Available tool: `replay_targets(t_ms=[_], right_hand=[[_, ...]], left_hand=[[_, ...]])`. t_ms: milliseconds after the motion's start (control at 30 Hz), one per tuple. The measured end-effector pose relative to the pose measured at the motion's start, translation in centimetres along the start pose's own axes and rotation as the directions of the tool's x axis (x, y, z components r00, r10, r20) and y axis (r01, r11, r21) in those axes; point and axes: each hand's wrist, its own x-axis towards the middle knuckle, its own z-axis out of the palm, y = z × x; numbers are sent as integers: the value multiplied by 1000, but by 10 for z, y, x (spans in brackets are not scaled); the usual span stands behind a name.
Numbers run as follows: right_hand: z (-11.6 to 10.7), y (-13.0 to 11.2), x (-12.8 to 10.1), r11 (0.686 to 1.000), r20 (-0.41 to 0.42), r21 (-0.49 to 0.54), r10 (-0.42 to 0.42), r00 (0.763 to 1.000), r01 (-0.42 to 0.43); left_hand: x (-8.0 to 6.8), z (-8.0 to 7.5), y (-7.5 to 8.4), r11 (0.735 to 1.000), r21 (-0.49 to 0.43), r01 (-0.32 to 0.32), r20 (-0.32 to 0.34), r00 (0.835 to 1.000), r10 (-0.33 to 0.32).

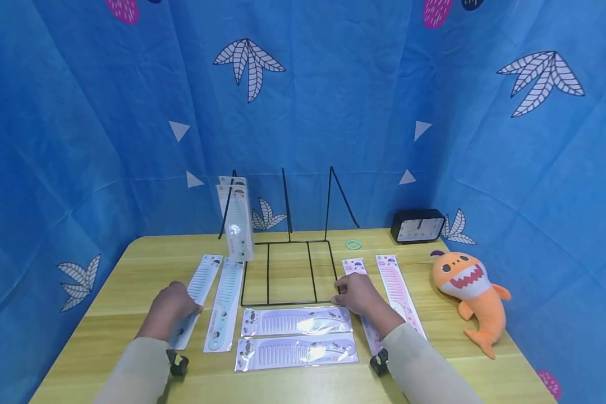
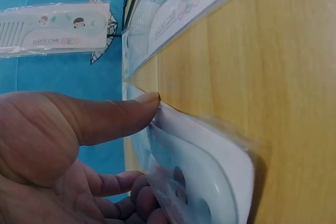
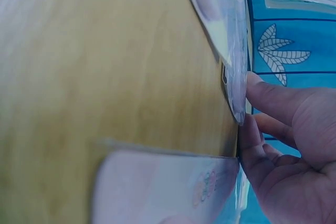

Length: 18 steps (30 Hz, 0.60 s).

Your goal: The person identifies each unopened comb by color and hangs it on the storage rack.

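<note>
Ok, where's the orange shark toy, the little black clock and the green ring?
orange shark toy (image 1: 466, 280), head view, on its white belly.
black clock (image 1: 418, 226), head view, on its face.
green ring (image 1: 353, 244), head view, on its band.

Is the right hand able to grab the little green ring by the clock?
Probably yes. The green ring lies on the bare table just beyond the right hand, with only flat packaged combs beside the way, nothing standing between.

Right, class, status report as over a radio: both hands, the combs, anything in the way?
Left hand pinching white packaged comb. Right hand at wire rack front corner, grip unclear. Lilac combs lying before rack.
</note>
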Motion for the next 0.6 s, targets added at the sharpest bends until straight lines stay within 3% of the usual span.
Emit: replay_targets(t_ms=[267,600], right_hand=[[2,2,1,1000,7,0,7,1000,-7],[0,3,0,999,9,11,-30,999,30]], left_hand=[[4,-3,-8,999,-38,23,27,999,-22],[6,-20,-27,999,-20,-42,66,997,43]])
